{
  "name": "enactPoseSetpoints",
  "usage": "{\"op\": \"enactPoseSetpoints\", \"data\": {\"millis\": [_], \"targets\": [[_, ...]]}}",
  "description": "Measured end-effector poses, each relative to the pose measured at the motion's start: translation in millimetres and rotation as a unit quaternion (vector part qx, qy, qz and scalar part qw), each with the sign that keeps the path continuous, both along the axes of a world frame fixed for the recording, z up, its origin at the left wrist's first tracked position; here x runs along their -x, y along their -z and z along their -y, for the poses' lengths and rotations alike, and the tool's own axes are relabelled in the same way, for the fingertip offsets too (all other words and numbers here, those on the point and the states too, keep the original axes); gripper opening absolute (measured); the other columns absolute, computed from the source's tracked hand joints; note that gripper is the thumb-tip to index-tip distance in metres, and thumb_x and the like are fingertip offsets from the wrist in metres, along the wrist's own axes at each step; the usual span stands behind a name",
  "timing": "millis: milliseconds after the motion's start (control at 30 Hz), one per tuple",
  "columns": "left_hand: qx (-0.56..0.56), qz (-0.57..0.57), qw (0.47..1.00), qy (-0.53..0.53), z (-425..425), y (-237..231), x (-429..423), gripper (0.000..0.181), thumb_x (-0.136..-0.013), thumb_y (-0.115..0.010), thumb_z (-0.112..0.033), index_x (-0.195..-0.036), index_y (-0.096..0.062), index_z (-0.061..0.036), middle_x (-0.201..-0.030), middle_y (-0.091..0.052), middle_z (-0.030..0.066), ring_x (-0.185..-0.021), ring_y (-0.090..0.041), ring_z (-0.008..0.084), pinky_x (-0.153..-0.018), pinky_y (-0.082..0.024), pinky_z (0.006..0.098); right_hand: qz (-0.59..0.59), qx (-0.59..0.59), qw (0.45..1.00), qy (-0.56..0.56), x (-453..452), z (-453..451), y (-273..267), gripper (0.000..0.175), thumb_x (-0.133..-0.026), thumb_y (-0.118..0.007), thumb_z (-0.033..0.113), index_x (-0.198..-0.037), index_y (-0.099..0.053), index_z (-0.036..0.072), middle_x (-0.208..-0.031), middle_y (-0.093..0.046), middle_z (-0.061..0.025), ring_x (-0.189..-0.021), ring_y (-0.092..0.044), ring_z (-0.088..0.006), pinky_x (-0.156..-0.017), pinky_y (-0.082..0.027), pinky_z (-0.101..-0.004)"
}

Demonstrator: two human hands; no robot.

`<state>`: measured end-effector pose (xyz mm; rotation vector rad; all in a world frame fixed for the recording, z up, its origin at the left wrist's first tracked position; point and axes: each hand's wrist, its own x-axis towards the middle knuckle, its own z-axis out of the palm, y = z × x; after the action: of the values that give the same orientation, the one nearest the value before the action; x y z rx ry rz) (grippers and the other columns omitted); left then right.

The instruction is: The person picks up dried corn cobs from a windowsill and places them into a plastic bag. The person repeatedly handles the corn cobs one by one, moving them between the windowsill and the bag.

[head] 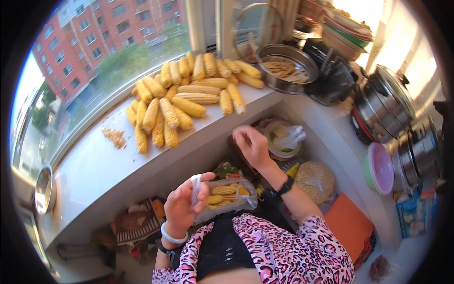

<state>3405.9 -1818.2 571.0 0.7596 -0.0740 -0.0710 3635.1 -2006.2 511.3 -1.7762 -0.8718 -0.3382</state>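
Observation:
My left hand (188, 198) is raised in front of my body, fingers apart and palm partly turned up. A white strip (195, 188), perhaps tape or a wrap, runs along its fingers. My right hand (252, 146) hovers just off the sill's front edge, fingers loosely bent and blurred; I see nothing in it. Beyond both hands, a pile of yellow corn cobs (191, 97) lies on the white windowsill (88, 177). Below my hands, more corn cobs (223, 195) sit in a clear plastic bag (250, 198).
Loose corn crumbs (115, 137) lie left of the pile. At the right stand a steel pan (287, 83), a steamer pot (385, 103) and a pink-and-green bowl (379, 168). Lower down are a bag of pale grains (314, 181), an orange board (349, 227) and a slatted crate (136, 232).

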Motion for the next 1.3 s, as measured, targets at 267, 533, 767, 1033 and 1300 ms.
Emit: {"op": "enactPoseSetpoints", "data": {"millis": [267,533,767,1033,1300], "targets": [[0.006,-0.013,1.0,-0.008,0.7,7.6,-5.1,0.095,-0.089,-0.066,-0.058,-0.143,-0.041,0.0166,-0.088,-0.055,0.005,-0.058,-0.048,0.009,-0.05,-0.033,0.0185,-0.027,0.285,0.928,0.239,-69.1,-82.8,-31.1,0.097,-0.08,-0.08,0.041,-0.156,-0.033,0.004,-0.159,-0.028,-0.0295,-0.134,-0.041,-0.0479,-0.109,-0.044,-0.0542],[0.003,-0.013,1.0,-0.01,-6.1,10.8,-0.4,0.091,-0.092,-0.063,-0.057,-0.142,-0.042,0.0155,-0.089,-0.055,0.0042,-0.059,-0.047,0.0088,-0.049,-0.034,0.0189,-0.063,0.326,0.918,0.216,-102.0,-73.9,-22.7,0.087,-0.077,-0.078,0.023,-0.153,-0.039,0.008,-0.159,-0.027,-0.0286,-0.128,-0.046,-0.0494,-0.102,-0.05,-0.0545],[0.004,-0.009,1.0,-0.003,-8.8,10.3,-0.1,0.088,-0.093,-0.06,-0.057,-0.143,-0.042,0.0145,-0.088,-0.053,0.0031,-0.058,-0.043,0.0083,-0.049,-0.033,0.0189,-0.068,0.133,0.971,0.189,-86.4,-35.5,-6.9,0.07,-0.086,-0.073,0.027,-0.149,-0.049,0.009,-0.138,-0.054,-0.0219,-0.115,-0.061,-0.0334,-0.09,-0.057,-0.0459],[0.042,-0.025,0.998,0.026,-8.8,15.3,-8.8,0.089,-0.096,-0.059,-0.056,-0.146,-0.035,0.0146,-0.089,-0.049,0.0028,-0.06,-0.043,0.0093,-0.045,-0.033,0.0202,-0.445,-0.128,0.838,-0.287,53.1,63.1,57.2,0.059,-0.098,-0.066,0.039,-0.145,-0.054,0.006,-0.117,-0.069,-0.0086,-0.092,-0.07,-0.0161,-0.07,-0.058,-0.0288],[0.059,-0.033,0.989,0.13,14.5,10.8,-22.9,0.09,-0.098,-0.059,-0.053,-0.148,-0.029,0.0158,-0.092,-0.047,0.0044,-0.064,-0.047,0.0114,-0.046,-0.039,0.022,-0.47,0.088,0.816,-0.324,104.4,53.5,123.3,0.047,-0.096,-0.066,0.033,-0.137,-0.063,0.01,-0.115,-0.07,-0.0094,-0.089,-0.07,-0.0188,-0.064,-0.06,-0.0308]]}}
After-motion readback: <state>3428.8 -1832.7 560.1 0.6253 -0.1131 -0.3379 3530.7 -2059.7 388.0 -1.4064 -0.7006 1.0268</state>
